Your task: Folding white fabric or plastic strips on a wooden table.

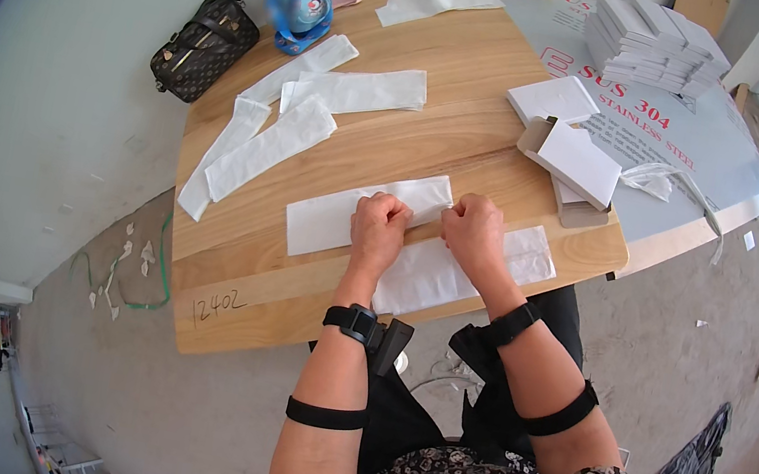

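A: Why are the two hands so close together?

B: Both are closed, fingers curled, and seem to pinch the long white flat strip of thin, soft-looking material (pixel 326 226): the left hand (pixel 379 224) partway along, the right hand (pixel 475 231) at its right end. I'd guess that keeps the short stretch between them under control, though the fingertips are partly hidden

A: And where does that strip lie?

B: On the pale wood-grain worktop (pixel 462 145), near the edge facing the person, likely for an easy reach. A second white flat strip (pixel 419 274) lies nearer the body, below the right wrist; I can't tell whether the two overlap

A: What about the loose white strips (pixel 272 155) at the left?

B: They lie spread and partly overlapping, beyond the left hand, perhaps to leave the near side free for handling

A: And the boxes?

B: An open white cardboard box (pixel 575 162) sits at the worktop's right side, probably within the right hand's reach, while the stacked white flat boxes (pixel 646 49) stand farther off, on the grey printed sheet (pixel 720 150)
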Available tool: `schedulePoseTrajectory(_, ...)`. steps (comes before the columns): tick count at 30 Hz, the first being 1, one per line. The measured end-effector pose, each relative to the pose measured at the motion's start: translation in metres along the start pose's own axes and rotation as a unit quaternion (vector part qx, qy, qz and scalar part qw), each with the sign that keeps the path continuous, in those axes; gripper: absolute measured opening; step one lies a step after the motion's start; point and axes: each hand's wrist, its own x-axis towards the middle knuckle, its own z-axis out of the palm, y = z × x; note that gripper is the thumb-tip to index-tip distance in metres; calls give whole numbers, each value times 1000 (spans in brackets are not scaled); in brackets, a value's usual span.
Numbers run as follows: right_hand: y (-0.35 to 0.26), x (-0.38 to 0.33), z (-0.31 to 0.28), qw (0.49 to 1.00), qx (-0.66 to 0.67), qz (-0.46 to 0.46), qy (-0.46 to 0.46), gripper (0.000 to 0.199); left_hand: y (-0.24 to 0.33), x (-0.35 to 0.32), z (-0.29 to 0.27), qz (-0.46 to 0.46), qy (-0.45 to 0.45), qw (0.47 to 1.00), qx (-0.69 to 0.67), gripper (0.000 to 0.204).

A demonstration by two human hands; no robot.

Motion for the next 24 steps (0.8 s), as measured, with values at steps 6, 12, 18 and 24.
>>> schedulePoseTrajectory(6, 11, 3, 1, 998, -56, -14, -12, 11, 8, -1, -4, -87, 36, 981, -167, 16)
schedulePoseTrajectory(12, -13, -7, 3, 997, 17, -45, 55, 14, 5, -1, -6, -105, 51, 956, -269, 16)
schedulePoseTrajectory(18, -6, 9, 27, 997, 66, 8, 37, 15, 8, -3, -4, -109, 33, 958, -264, 15)
schedulePoseTrajectory(24, -15, 7, 24, 988, 151, 32, 13, 12, -2, -5, -10, -101, 3, 941, -324, 8)
